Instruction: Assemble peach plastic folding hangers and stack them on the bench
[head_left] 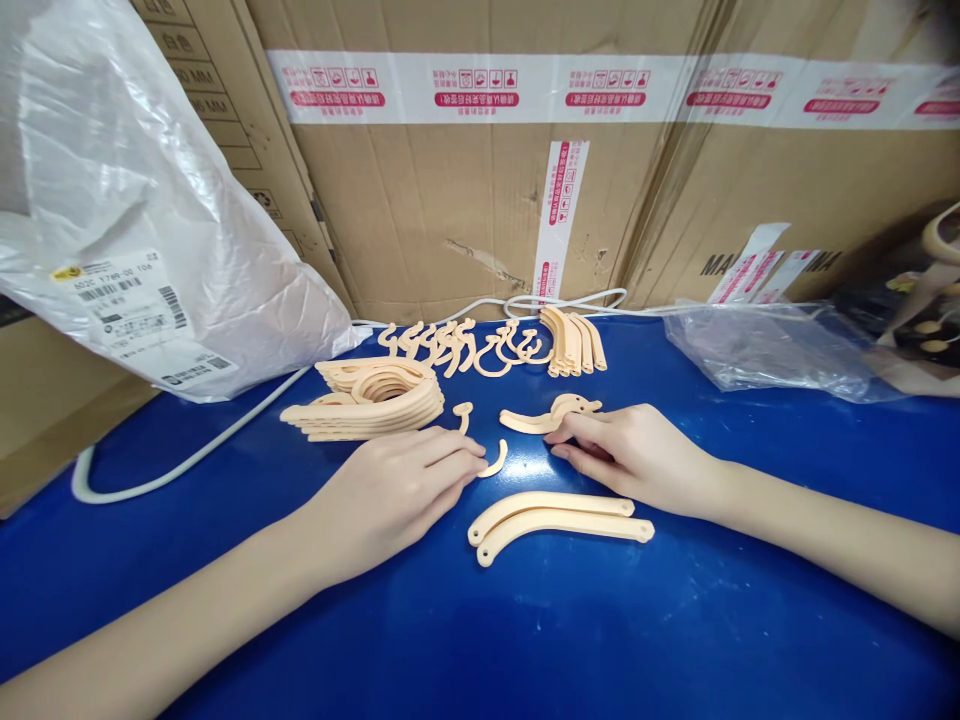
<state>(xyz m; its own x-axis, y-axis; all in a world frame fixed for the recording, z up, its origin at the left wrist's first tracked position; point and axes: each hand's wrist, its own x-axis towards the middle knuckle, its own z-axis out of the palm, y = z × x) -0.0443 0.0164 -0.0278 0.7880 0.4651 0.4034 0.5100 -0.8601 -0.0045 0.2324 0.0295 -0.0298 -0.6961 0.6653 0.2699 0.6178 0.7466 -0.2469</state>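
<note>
My left hand (420, 480) is closed, fingertips together on a small curved beige plastic hook (495, 460); part of it is hidden under the fingers. A beige piece with a round end (463, 412) shows just above those fingers; whether it belongs to the same hook I cannot tell. To the right, my right hand (630, 450) pinches a beige curved hanger part (529, 422), whose rounded end with holes sticks up behind the fingers. Two long bent hanger arms (559, 520), with holes at their ends, lie side by side between and below my hands.
Behind my left hand sits a stack of beige hanger pieces (367, 405). Along the back lie several small hooks (427, 345) and a pile of hanger arms (574, 340). A white plastic bag (187, 230), a pale cable (195, 490), clear film (765, 350) and cardboard boxes (450, 200) border the blue table (525, 640).
</note>
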